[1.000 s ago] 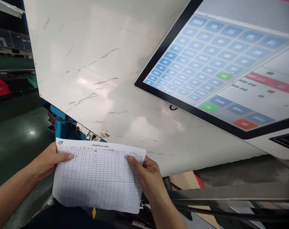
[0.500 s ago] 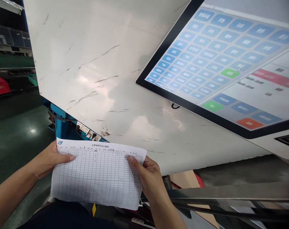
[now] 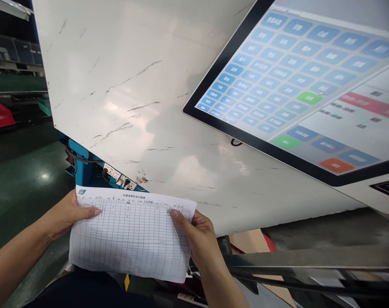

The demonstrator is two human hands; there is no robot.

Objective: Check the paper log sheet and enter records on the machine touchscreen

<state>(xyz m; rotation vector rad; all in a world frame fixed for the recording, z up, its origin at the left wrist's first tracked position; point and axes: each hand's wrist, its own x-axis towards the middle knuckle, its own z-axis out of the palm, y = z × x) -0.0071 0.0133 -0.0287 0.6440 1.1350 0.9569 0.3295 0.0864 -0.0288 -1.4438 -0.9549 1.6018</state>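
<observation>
I hold a white paper form printed with a grid and a few handwritten entries near its top. My left hand grips its upper left edge, thumb lying on the sheet. My right hand grips its right edge, thumb on the top row. The sheet sags a little at the bottom. It hangs in front of me, below a scratched white machine panel.
A black-framed touchscreen with blue, green, red and orange buttons is mounted at the upper right. A blue machine frame with a socket strip sits under the panel. Dark green floor lies left. Metal rails and cardboard lie right.
The sheet and both hands have barely shifted. The view moved slightly, so the touchscreen sits a little further right than a second ago.
</observation>
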